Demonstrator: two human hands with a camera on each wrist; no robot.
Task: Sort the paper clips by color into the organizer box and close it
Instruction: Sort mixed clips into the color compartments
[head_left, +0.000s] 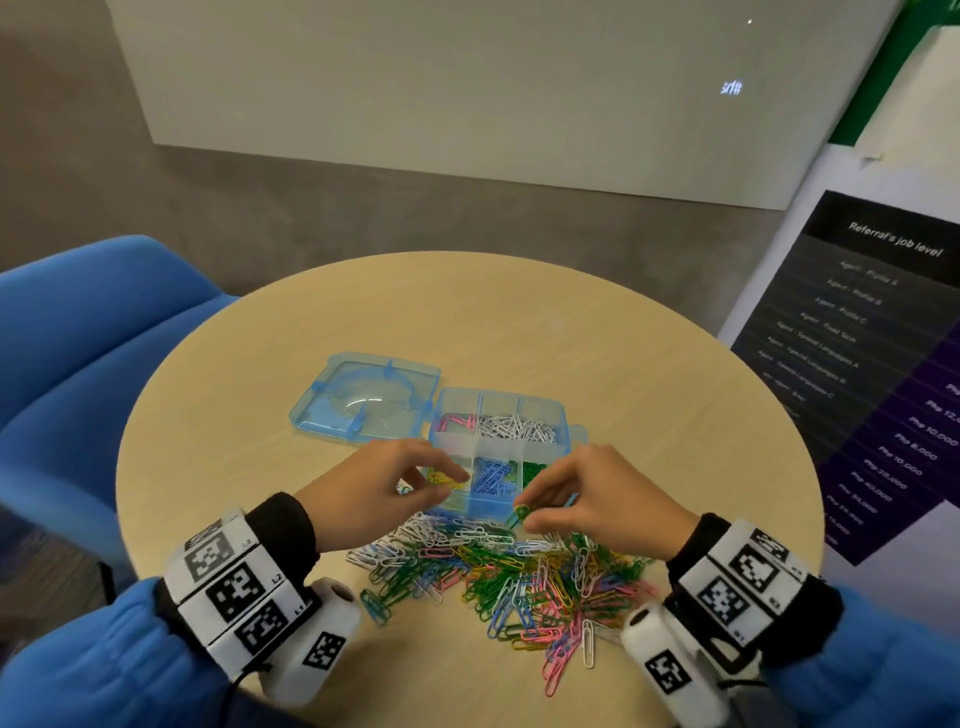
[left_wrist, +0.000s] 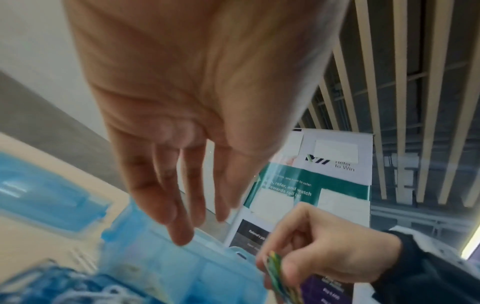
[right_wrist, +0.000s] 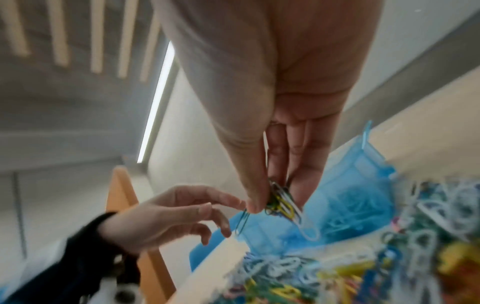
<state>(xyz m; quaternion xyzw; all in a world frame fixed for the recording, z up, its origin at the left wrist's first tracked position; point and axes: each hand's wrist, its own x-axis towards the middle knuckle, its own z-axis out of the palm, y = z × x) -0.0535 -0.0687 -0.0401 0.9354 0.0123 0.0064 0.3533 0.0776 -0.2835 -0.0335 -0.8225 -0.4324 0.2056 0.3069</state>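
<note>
The clear blue organizer box (head_left: 563, 415) lies open on the round table (head_left: 571, 322), its lid (head_left: 363, 400) folded out to the left. Its compartments hold pink (head_left: 457, 422), white (head_left: 514, 428), yellow (head_left: 441, 478), blue (head_left: 491, 475) and green clips (head_left: 532, 470). A mixed pile of paper clips (head_left: 519, 571) lies in front of the box. My left hand (head_left: 441, 470) hovers over the yellow compartment with relaxed fingers (left_wrist: 182, 230), holding nothing. My right hand (head_left: 524, 512) pinches a small bunch of paper clips (right_wrist: 283, 203), green, yellow and white, at the box's near edge.
A blue upholstered chair (head_left: 78, 338) stands close to the table's left side. A dark printed banner (head_left: 857, 364) stands at the right. Bare tabletop stretches beyond the box, and grey floor (head_left: 363, 218) lies behind the table.
</note>
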